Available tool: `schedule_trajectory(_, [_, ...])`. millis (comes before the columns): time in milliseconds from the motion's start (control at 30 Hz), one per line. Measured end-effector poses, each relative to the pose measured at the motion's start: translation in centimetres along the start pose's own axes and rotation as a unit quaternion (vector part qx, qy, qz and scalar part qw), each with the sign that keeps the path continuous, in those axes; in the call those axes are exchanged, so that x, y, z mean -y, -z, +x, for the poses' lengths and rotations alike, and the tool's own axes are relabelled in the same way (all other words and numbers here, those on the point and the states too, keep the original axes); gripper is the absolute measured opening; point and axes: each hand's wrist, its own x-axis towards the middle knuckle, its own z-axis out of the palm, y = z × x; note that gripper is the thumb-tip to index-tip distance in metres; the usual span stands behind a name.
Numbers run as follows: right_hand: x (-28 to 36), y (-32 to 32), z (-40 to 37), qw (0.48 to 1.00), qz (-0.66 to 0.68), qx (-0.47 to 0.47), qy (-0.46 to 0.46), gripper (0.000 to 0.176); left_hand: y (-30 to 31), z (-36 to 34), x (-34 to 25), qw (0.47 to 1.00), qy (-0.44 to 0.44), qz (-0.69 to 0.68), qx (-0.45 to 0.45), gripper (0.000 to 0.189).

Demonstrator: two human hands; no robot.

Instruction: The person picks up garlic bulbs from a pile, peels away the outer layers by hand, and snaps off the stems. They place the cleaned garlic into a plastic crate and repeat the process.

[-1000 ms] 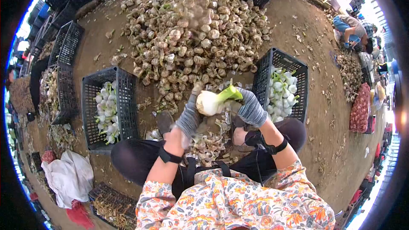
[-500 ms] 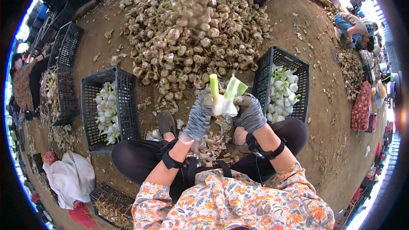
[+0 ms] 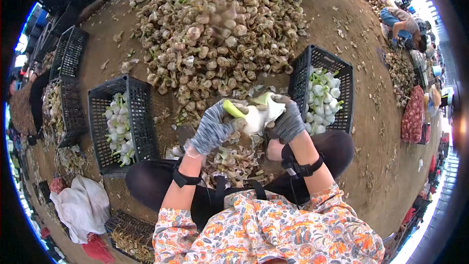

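My left hand [image 3: 216,126], in a grey striped glove, is closed around a white garlic bulb [image 3: 254,119] with a short green stem [image 3: 233,109] pointing up and left. My right hand [image 3: 287,120], gloved the same way, pinches the outer skin [image 3: 275,110] of that bulb, a white and pale green flap pulled out to the right. Both hands are close together above my crossed legs. Shed skins [image 3: 234,162] lie in a heap on the ground beneath them.
A big pile of unpeeled garlic [image 3: 215,34] lies ahead. Black crates with cleaned bulbs stand at left [image 3: 141,122] and right [image 3: 348,93]. A white sack [image 3: 83,205] is at lower left. A red net bag [image 3: 413,117] and a bent-over person [image 3: 403,22] are at right.
The garlic has tipped over, its stem swinging from upright to the left. My right hand has pulled the skin away from the stem, and my left hand has turned with the bulb.
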Motion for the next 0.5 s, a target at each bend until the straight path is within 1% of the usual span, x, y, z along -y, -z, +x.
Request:
schedule_trajectory(33, [-0.3,0.5,0.4,0.999,-0.006,0.044,-0.017,0.020,0.4,0.1,0.1,0.998,-0.029,0.026,0.042,0.026])
schedule_trajectory(67, [-0.5,0.4,0.4,0.995,-0.012,0.088,-0.035,0.022,0.9,0.1,0.5,0.997,-0.011,-0.002,0.071,0.030])
schedule_trajectory(100, [-0.6,-0.4,0.4,0.997,-0.008,0.036,-0.071,0.026,1.3,0.2,0.9,0.996,0.001,-0.035,0.082,0.033])
schedule_trajectory(133, [-1.2,-0.6,0.7,0.997,-0.009,0.034,-0.072,0.026,1.6,0.3,1.1,0.993,0.012,-0.067,0.092,0.037])
schedule_trajectory(167, [-2.0,-0.4,1.3,0.999,-0.020,-0.001,-0.038,0.031,1.4,0.2,1.5,0.979,0.002,-0.187,0.082,0.036])
schedule_trajectory(200, [-2.7,0.0,1.7,0.999,-0.031,-0.035,-0.004,0.037,1.1,0.0,1.9,0.950,-0.008,-0.303,0.071,0.036])
schedule_trajectory(233, [-2.3,2.6,0.9,0.983,-0.173,0.048,-0.034,0.046,1.1,-0.1,3.2,0.934,0.006,-0.357,-0.009,0.038])
schedule_trajectory(267, [-4.0,2.8,0.4,0.981,-0.173,0.090,0.023,0.051,1.4,-0.1,2.0,0.925,0.058,-0.375,-0.022,0.042])
schedule_trajectory(300, [-3.9,3.0,-0.9,0.961,-0.243,0.129,-0.007,0.049,1.9,0.2,2.2,0.926,0.064,-0.370,-0.029,0.042])
schedule_trajectory(333, [-3.2,3.2,-2.5,0.935,-0.312,0.165,-0.042,0.047,2.2,0.2,2.9,0.926,0.073,-0.368,-0.039,0.041])
schedule_trajectory(367, [-2.5,2.6,-3.5,0.880,-0.429,0.192,-0.066,0.047,2.2,0.2,3.5,0.925,0.071,-0.371,-0.044,0.041])
schedule_trajectory(400, [-1.9,2.3,-4.1,0.813,-0.534,0.214,-0.085,0.047,2.3,0.3,4.0,0.950,0.064,-0.303,-0.041,0.041])
schedule_trajectory(433, [-1.3,1.7,-4.0,0.778,-0.598,0.191,-0.012,0.043,2.4,0.4,4.2,0.970,0.058,-0.232,-0.034,0.040])
schedule_trajectory(467, [-0.6,1.1,-3.8,0.731,-0.662,0.156,0.058,0.038,2.2,0.4,3.8,0.971,0.064,-0.231,-0.029,0.040])
schedule_trajectory(500, [0.0,0.4,-3.7,0.677,-0.718,0.110,0.120,0.033,1.6,0.4,2.9,0.985,0.035,-0.168,-0.031,0.040])
